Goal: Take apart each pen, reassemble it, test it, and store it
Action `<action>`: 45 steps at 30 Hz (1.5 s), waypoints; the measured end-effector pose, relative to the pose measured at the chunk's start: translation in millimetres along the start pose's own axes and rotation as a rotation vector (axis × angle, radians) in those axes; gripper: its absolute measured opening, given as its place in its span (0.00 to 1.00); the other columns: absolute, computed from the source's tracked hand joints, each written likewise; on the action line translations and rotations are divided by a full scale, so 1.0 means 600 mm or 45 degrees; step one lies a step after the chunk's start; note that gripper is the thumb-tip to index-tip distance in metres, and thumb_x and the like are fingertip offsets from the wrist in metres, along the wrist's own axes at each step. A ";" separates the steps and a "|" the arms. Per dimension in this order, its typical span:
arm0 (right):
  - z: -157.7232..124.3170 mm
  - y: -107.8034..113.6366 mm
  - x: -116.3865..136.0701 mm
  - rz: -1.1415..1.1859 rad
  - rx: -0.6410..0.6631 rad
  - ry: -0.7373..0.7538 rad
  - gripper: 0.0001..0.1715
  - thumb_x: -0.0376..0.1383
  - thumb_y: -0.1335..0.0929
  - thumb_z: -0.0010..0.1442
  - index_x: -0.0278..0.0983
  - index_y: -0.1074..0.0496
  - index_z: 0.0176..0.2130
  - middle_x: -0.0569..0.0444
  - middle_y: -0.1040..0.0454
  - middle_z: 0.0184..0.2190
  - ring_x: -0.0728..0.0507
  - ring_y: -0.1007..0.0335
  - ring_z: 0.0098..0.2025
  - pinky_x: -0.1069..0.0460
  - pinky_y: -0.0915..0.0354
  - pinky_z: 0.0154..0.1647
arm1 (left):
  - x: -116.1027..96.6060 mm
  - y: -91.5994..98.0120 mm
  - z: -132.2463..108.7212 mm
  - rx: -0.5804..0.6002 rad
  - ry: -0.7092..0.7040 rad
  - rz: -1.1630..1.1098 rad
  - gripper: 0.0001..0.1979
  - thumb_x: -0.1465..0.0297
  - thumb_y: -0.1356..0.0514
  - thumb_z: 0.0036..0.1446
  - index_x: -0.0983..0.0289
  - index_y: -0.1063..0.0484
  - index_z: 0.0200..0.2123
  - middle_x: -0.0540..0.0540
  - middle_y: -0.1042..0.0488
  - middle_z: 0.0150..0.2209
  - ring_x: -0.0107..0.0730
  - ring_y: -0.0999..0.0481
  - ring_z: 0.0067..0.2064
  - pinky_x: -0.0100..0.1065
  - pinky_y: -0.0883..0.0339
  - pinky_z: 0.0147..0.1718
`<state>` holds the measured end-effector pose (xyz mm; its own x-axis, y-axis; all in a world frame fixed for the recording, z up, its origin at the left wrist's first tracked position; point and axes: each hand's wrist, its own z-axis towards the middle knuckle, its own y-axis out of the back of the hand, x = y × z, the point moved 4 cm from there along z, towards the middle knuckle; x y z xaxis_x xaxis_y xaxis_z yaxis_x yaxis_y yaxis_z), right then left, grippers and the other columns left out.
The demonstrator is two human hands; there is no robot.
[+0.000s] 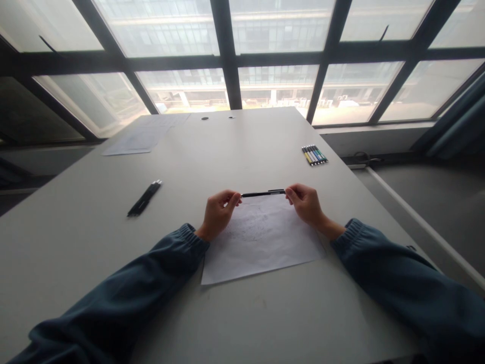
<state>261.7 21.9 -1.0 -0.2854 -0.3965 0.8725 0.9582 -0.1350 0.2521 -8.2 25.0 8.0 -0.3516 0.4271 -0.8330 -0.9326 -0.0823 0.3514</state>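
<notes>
Two hands meet over the middle of a pale grey desk (76, 242) in the head view, and between them they hold one black pen (263, 193). The left hand (219, 213) pinches the pen's left end with its fingers (233, 198) curled in toward the palm; the right hand (306, 202) grips the right end, where the clip sits, its fingers (293, 192) likewise closed on the barrel. The pen lies nearly level, its long axis running left to right across the view, the slimmer end pointing toward the left hand and the clipped end toward the right. It is held just above the far edge of a white sheet of paper (261, 242), which lies flat on the desk in front of the person and carries faint pencil marks too light to read. Both wrists rest at the sheet's upper corners, in dark blue cuffed sleeves.

To the left, well apart from the hands, two black pens (144, 198) lie side by side on a slant. To the far right, near the desk's edge, is a small row of coloured markers (314, 154). More paper sheets (142, 135) lie at the far left corner, beneath a large dark-framed window (227, 55).
</notes>
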 end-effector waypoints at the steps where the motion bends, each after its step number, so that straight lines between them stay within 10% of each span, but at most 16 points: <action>1: 0.000 0.000 0.000 -0.004 0.000 -0.001 0.21 0.50 0.32 0.64 0.37 0.27 0.28 0.56 0.30 0.20 0.48 0.35 0.22 0.53 0.39 0.24 | 0.000 0.000 0.000 -0.001 -0.002 0.005 0.15 0.59 0.38 0.62 0.65 0.22 0.31 0.54 0.21 0.27 0.31 0.22 0.30 0.29 0.28 0.31; 45: -0.002 -0.003 0.000 -0.046 0.022 0.023 0.23 0.48 0.33 0.66 0.35 0.27 0.27 0.56 0.30 0.20 0.50 0.38 0.22 0.53 0.42 0.26 | 0.012 0.000 -0.001 0.028 0.007 0.042 0.17 0.59 0.39 0.64 0.66 0.23 0.29 0.53 0.22 0.25 0.28 0.23 0.28 0.28 0.29 0.29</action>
<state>260.0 21.3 -2.1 -0.3196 -0.4078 0.8553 0.9475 -0.1334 0.2905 -10.5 27.7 1.9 -0.3826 0.4195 -0.8232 -0.9185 -0.0765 0.3880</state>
